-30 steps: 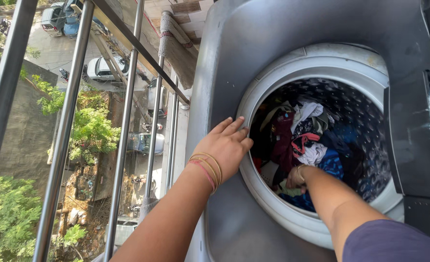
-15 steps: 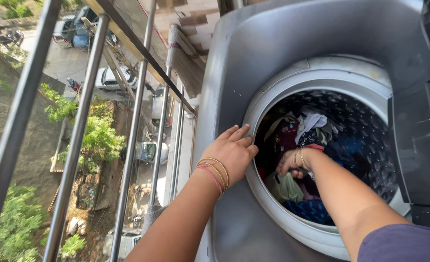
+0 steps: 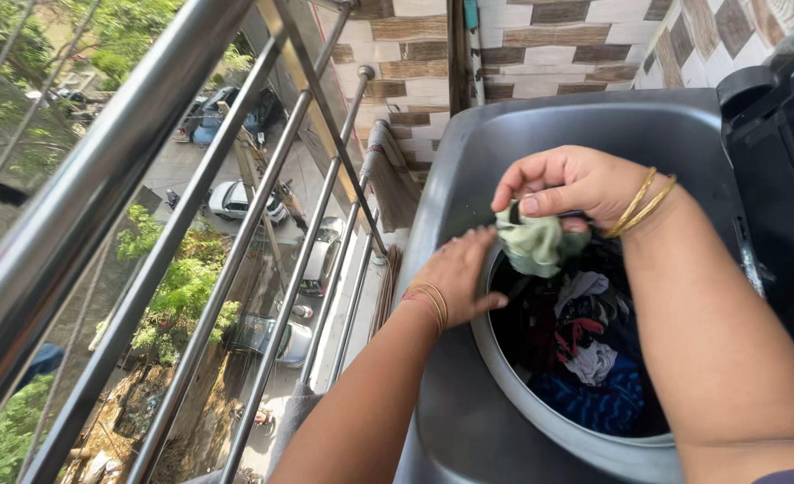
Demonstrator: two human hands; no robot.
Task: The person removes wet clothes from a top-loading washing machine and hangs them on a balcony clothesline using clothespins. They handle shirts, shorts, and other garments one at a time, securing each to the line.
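Note:
A grey top-loading washing machine (image 3: 469, 394) stands open, its drum full of mixed wet clothes (image 3: 585, 350) in blue, white, red and dark colours. My right hand (image 3: 567, 184) is raised above the drum opening and grips a bunched pale green cloth (image 3: 536, 242), which hangs just over the rim. Gold bangles circle that wrist. My left hand (image 3: 460, 273) rests flat on the machine's top beside the drum's left rim, with bangles and a red thread at the wrist.
A steel balcony railing (image 3: 236, 251) runs along the left, close to the machine. Far below it lie a street, parked cars (image 3: 236, 199) and trees. A tiled wall (image 3: 549, 45) rises behind the machine. The raised dark lid (image 3: 778, 179) stands on the right.
My right hand has lifted out of the drum, bringing the pale green cloth up above the rim. The left hand has stayed on the machine top. The view has tilted upward.

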